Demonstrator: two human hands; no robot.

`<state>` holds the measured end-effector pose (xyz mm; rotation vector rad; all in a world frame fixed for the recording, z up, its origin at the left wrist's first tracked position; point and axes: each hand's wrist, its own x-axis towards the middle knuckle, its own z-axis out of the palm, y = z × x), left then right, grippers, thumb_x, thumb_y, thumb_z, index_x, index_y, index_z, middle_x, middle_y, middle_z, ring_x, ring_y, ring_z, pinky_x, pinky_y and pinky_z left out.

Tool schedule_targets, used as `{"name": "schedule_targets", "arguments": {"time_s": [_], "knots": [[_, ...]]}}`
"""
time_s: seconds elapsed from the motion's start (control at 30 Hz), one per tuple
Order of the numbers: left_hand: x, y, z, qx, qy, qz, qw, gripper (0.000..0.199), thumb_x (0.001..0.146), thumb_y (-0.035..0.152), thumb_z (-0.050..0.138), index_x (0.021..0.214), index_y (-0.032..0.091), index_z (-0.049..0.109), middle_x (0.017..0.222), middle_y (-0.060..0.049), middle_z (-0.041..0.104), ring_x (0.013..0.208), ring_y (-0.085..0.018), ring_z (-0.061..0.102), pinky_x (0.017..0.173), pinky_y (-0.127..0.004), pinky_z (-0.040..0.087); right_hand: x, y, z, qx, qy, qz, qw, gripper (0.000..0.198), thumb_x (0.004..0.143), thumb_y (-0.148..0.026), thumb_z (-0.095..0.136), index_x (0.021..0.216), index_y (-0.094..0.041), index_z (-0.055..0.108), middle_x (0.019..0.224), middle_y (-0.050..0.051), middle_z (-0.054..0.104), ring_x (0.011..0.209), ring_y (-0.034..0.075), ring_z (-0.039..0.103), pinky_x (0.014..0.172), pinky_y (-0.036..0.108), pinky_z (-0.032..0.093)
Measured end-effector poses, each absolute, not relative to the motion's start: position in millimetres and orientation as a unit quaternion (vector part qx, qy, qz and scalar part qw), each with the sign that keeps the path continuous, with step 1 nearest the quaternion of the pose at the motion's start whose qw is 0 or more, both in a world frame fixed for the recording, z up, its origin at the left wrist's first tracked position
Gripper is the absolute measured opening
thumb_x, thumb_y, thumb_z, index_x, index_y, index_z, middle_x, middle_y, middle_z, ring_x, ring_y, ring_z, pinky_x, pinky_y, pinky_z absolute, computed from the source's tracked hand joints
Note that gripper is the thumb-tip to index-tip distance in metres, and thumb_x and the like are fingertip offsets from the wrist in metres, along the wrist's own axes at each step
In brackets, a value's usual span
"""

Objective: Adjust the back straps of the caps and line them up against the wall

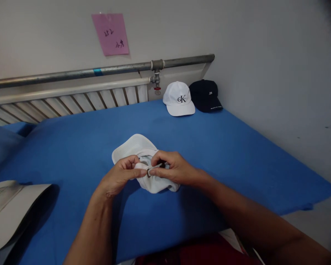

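A white baseball cap (134, 145) lies in the middle of the blue-covered table (79, 136), its brim pointing away to the left and its back strap toward me. My left hand (121, 173) pinches the strap's left side between thumb and fingers. From the right, my right hand (173, 167) grips the strap end close to a small metal-looking buckle (148, 172). Both thumbs nearly meet at that buckle. The fingers hide part of the strap and the cap's inside.
At the back right sit a white cap with black letters (178, 99) and a black cap (205, 95). A pale cap (19, 206) is cut off at the left edge. Behind the table run a radiator (79, 99) and a metal pipe (121, 69). A pink note (110, 35) hangs above.
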<state>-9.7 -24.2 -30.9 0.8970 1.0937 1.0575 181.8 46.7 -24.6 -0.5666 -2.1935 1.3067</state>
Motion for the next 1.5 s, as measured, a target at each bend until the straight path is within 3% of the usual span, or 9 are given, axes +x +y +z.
{"name": "schedule_targets", "arguments": {"time_s": [0.17, 0.3, 0.4, 0.5, 0.73, 0.9, 1.0, 1.13, 1.5], "knots": [[-15, -28, -29, 0.425, 0.495, 0.444, 0.615, 0.023, 0.066, 0.022, 0.076, 0.069, 0.014, 0.055, 0.066, 0.002, 0.061, 0.061, -0.008, 0.053, 0.059, -0.021, 0.040, 183, 48, -19, -0.199, -0.832, 0.456, 0.245, 0.021, 0.076, -0.026, 0.069, 0.093, -0.016, 0.062, 0.082, 0.000, 0.062, 0.074, 0.011, 0.057, 0.068, 0.023, 0.044], [-18, -31, -25, 0.455, 0.502, 0.420, 0.604, 0.019, 0.070, 0.025, 0.073, 0.078, 0.015, 0.059, 0.073, 0.001, 0.061, 0.066, -0.010, 0.054, 0.063, -0.023, 0.042, 187, 52, -15, -0.162, -0.860, 0.432, 0.218, 0.016, 0.080, -0.031, 0.066, 0.086, -0.016, 0.066, 0.079, 0.000, 0.063, 0.072, 0.011, 0.056, 0.066, 0.023, 0.043], [-18, -31, -23, 0.515, 0.518, 0.419, 0.540, 0.024, 0.076, 0.029, 0.069, 0.098, 0.021, 0.062, 0.100, -0.003, 0.061, 0.087, -0.015, 0.057, 0.074, -0.026, 0.044, 190, 53, -13, -0.172, -0.864, 0.411, 0.234, 0.013, 0.080, -0.028, 0.065, 0.084, -0.016, 0.067, 0.077, 0.000, 0.064, 0.071, 0.010, 0.056, 0.064, 0.022, 0.041], [-17, -31, -22, 0.602, 0.533, 0.417, 0.424, 0.025, 0.072, 0.029, 0.072, 0.096, 0.024, 0.065, 0.118, -0.005, 0.053, 0.112, -0.020, 0.049, 0.090, -0.028, 0.040, 192, 53, -12, -0.193, -0.863, 0.394, 0.251, 0.012, 0.080, -0.026, 0.066, 0.080, -0.014, 0.066, 0.073, 0.000, 0.062, 0.066, 0.009, 0.054, 0.061, 0.021, 0.040], [-16, -35, -16, 0.648, 0.545, 0.285, 0.449, 0.022, 0.084, 0.038, 0.058, 0.088, 0.018, 0.068, 0.085, -0.004, 0.065, 0.080, -0.017, 0.057, 0.072, -0.027, 0.043, 195, 55, -9, -0.215, -0.850, 0.429, 0.215, 0.006, 0.077, -0.020, 0.065, 0.077, -0.014, 0.065, 0.071, -0.001, 0.063, 0.062, 0.009, 0.053, 0.056, 0.020, 0.038], [-14, -37, -13, 0.641, 0.544, 0.272, 0.468, 0.023, 0.083, 0.038, 0.058, 0.088, 0.018, 0.069, 0.086, -0.003, 0.067, 0.079, -0.017, 0.057, 0.071, -0.026, 0.042, 193, 56, -8, -0.217, -0.839, 0.461, 0.192, 0.010, 0.077, -0.024, 0.065, 0.076, -0.014, 0.066, 0.070, -0.001, 0.063, 0.063, 0.009, 0.054, 0.057, 0.020, 0.039], [-5, -36, -11, 0.647, 0.544, 0.286, 0.452, 0.024, 0.078, 0.037, 0.065, 0.095, 0.021, 0.067, 0.085, -0.002, 0.064, 0.077, -0.015, 0.054, 0.067, -0.024, 0.040, 191, 53, -10, -0.211, -0.836, 0.468, 0.194, 0.011, 0.077, -0.025, 0.066, 0.076, -0.014, 0.066, 0.072, 0.000, 0.064, 0.066, 0.010, 0.055, 0.059, 0.021, 0.041], [-1, -37, -11, 0.638, 0.544, 0.298, 0.457, 0.020, 0.081, 0.037, 0.061, 0.079, 0.018, 0.067, 0.063, 0.002, 0.052, 0.059, -0.011, 0.042, 0.053, -0.022, 0.032, 193, 56, -7, -0.202, -0.812, 0.516, 0.180, 0.013, 0.077, -0.027, 0.066, 0.082, -0.015, 0.067, 0.076, 0.000, 0.064, 0.069, 0.010, 0.056, 0.063, 0.021, 0.043], [-24, -44, -12, 0.585, 0.515, 0.336, 0.528, 0.017, 0.077, 0.034, 0.066, 0.083, 0.017, 0.068, 0.077, -0.003, 0.063, 0.071, -0.014, 0.052, 0.064, -0.024, 0.039, 214, 76, -7, -0.154, -0.641, 0.735, 0.160, 0.024, 0.064, -0.017, 0.074, 0.086, -0.014, 0.064, 0.072, -0.003, 0.065, 0.062, 0.007, 0.059, 0.059, 0.019, 0.046]]}}
